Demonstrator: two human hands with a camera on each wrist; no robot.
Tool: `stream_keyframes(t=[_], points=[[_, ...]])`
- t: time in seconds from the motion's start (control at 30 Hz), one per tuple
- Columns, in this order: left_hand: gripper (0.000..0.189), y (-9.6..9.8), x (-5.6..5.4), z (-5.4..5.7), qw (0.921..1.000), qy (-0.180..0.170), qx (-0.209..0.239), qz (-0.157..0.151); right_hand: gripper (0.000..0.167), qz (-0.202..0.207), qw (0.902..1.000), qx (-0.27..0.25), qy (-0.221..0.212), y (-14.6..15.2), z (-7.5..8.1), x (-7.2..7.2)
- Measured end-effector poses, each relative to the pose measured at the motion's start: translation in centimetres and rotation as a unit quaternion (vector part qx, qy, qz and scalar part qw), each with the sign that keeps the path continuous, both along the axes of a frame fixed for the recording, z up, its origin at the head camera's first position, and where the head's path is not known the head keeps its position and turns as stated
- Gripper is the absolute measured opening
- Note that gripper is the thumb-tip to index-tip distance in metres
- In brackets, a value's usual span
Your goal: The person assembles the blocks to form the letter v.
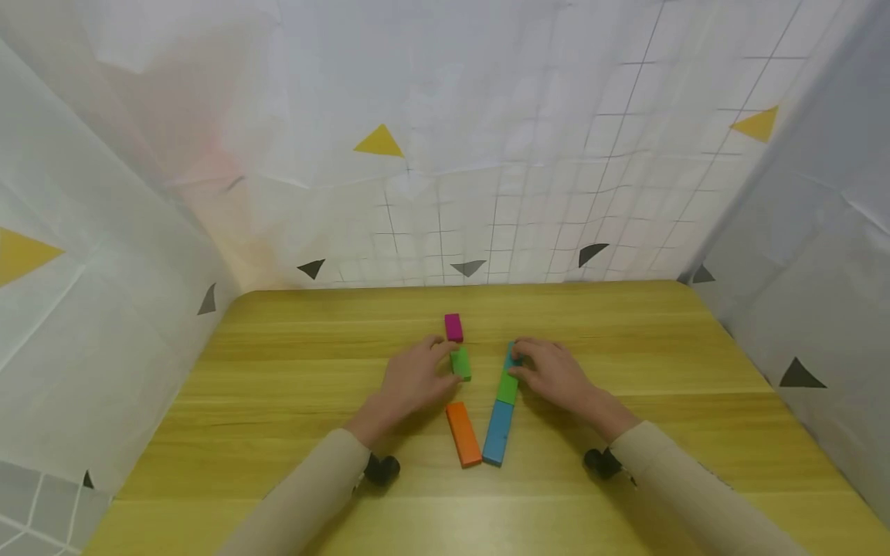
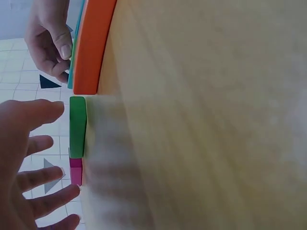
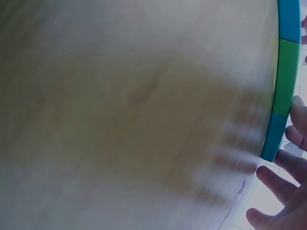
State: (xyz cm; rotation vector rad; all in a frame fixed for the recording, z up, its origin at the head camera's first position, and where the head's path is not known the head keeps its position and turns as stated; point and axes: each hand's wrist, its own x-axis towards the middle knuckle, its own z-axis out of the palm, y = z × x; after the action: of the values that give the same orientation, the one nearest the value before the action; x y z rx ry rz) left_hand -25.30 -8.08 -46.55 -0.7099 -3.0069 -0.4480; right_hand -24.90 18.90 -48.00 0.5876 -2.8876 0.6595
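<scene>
My left hand (image 1: 415,376) is spread around the left side of a small green block (image 1: 461,364), its fingers loosely bent. The left wrist view shows a gap between the thumb and that green block (image 2: 77,127). A magenta block (image 1: 453,327) lies at its far end, and an orange block (image 1: 463,435) lies nearer. On the right, my right hand (image 1: 554,374) has thumb and fingertips at a teal block (image 3: 274,136) and a second green block (image 3: 287,76). A longer blue block (image 1: 497,432) continues that row toward me. Whether the right fingertips press the blocks is unclear.
The blocks lie on a wooden table (image 1: 278,432) in two slanting rows, whose near ends almost meet. White sheets with a grid and triangles form the back wall (image 1: 445,193) and sides. Each wrist carries a small black device (image 1: 381,469).
</scene>
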Motion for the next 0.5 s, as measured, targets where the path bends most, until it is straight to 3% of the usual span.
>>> stream_keyframes(t=[0.33, 0.5], points=[[0.058, 0.5, -0.9, -0.1, 0.9992, 0.010, -0.021, -0.034, 0.016, -0.002, 1.0000, 0.006, -0.007, -0.3, 0.6, 0.3], [0.055, 0.5, -1.2, -0.2, 0.9987, -0.004, -0.023, -0.045, 0.016, -0.005, 0.9999, 0.006, -0.007, -0.3, 0.6, 0.3]])
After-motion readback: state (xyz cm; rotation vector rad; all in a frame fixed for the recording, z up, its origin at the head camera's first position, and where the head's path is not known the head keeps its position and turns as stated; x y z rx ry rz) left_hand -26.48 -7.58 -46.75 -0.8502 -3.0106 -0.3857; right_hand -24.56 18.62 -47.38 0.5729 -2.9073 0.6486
